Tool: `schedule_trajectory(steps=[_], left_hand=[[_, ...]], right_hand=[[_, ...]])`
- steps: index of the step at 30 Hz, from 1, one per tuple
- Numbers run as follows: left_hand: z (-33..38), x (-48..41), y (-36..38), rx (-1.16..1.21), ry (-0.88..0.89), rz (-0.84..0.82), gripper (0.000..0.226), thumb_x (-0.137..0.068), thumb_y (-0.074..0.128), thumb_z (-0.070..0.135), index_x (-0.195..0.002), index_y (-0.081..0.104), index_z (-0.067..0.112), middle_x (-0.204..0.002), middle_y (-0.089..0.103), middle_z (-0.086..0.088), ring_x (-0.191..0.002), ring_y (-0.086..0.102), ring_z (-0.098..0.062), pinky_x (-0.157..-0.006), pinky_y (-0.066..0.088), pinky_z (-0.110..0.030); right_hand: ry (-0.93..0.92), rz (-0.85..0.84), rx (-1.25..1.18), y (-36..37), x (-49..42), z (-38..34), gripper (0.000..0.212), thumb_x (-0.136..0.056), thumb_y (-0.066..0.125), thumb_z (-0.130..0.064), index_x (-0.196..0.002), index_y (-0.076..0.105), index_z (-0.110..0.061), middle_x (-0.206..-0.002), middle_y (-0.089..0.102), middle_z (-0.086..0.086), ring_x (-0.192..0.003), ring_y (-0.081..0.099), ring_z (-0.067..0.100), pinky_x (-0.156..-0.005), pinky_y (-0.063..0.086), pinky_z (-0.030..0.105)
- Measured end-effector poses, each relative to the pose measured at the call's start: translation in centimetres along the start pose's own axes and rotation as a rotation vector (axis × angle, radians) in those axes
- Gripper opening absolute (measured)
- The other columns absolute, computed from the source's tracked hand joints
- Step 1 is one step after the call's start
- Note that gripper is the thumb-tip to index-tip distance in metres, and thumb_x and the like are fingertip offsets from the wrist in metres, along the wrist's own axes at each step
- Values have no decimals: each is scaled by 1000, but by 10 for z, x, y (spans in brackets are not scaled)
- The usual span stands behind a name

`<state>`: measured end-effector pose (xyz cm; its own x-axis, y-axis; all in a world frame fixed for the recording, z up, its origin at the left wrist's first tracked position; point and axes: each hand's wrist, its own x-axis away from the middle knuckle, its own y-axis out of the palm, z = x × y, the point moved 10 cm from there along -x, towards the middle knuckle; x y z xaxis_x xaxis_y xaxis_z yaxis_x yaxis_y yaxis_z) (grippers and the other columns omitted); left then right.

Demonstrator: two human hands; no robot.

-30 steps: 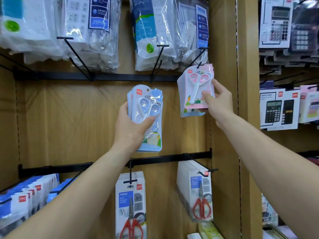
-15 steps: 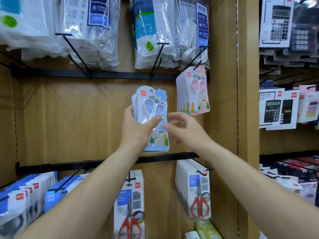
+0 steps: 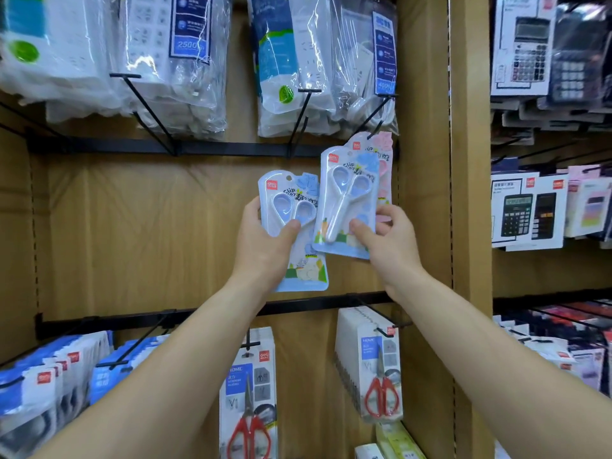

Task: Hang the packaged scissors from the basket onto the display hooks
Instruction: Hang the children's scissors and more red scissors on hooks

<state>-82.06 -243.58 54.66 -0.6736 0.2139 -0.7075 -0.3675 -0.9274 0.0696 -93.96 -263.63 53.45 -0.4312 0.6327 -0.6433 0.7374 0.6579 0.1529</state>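
Note:
My left hand (image 3: 265, 250) grips a blue pack of scissors (image 3: 298, 226), thumb across its front. My right hand (image 3: 387, 240) pinches a second blue pack of scissors (image 3: 347, 200) by its lower edge and holds it up just right of the first. Behind that second pack a pink pack of scissors (image 3: 381, 150) hangs on a black display hook (image 3: 374, 122) near the wooden upright. The basket is out of view.
Bagged power strips (image 3: 318, 61) hang above on black hooks. An unused hook (image 3: 299, 117) juts out left of the pink pack. Red-handled scissors packs (image 3: 381, 369) hang on the lower rail. Calculators (image 3: 526, 210) fill the bay at the right.
My right hand let go of the pink pack, which stayed on its hook, then came left and took a blue pack from my left hand's stack and raised it toward the hook.

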Motion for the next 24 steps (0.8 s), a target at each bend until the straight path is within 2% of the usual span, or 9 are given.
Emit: schedule_trajectory(steps=[3,5,7,8,10,14,16,20,24], left_hand=[[1,0,-4,-4,-4,7,46,-98,68,10,-138,49,22,-114,66,13,-96,67,-1,-60,54,-10],[2,-1,-7,3,-4,16,44,-99,67,9,-136,49,23,-112,66,14,-95,67,-1,-60,55,-11],[4,-2,-10,-2,2,24,44,-98,68,10,-136,49,24,-113,66,15,-98,67,-2,-67,57,-17],[5,-3,-11,-9,7,26,45,-98,68,11,-137,49,24,-113,65,16,-100,67,-2,-70,56,-19],[7,-4,-12,-23,15,27,46,-98,68,11,-138,49,24,-112,64,18,-98,66,0,-70,53,-19],[8,-6,-13,-46,28,27,46,-98,69,12,-139,49,22,-109,62,21,-95,64,3,-70,51,-17],[8,-6,-13,-55,33,25,47,-98,69,12,-139,49,22,-108,61,22,-93,63,4,-68,50,-15],[7,-7,-14,-60,35,25,46,-98,69,13,-137,49,26,-106,60,24,-91,62,6,-64,49,-11],[5,-7,-18,-52,37,27,45,-98,68,12,-137,48,25,-106,61,23,-90,63,5,-62,50,-11]], right_hand=[[-79,55,-4,-15,-17,-20,32,-97,70,-13,-122,53,-23,-108,74,1,-92,75,15,-66,62,27],[-111,95,2,-24,-32,-34,34,-96,71,-13,-123,56,-26,-111,74,3,-93,75,17,-66,64,35],[-112,128,-21,-31,-47,-43,34,-96,71,-11,-123,58,-26,-110,74,7,-90,76,23,-61,65,44],[-101,140,-35,-33,-54,-44,33,-96,70,-10,-123,58,-25,-108,74,8,-87,77,25,-56,63,44],[-86,182,-6,-40,-66,-44,33,-96,70,-10,-124,58,-23,-105,72,7,-86,76,24,-50,60,35],[-88,223,90,-49,-75,-38,52,-96,70,-13,-142,52,-27,-109,71,1,-91,73,15,-52,54,20],[-110,197,110,-47,-75,-38,52,-98,68,-12,-143,53,-31,-109,70,-2,-89,71,9,-50,50,13],[-131,199,159,-46,-78,-41,51,-99,66,-12,-146,54,-28,-115,70,-3,-98,71,13,-64,55,20],[-106,212,179,-46,-85,-34,55,-100,66,-14,-151,48,-26,-121,69,-2,-94,72,13,-62,60,25]])
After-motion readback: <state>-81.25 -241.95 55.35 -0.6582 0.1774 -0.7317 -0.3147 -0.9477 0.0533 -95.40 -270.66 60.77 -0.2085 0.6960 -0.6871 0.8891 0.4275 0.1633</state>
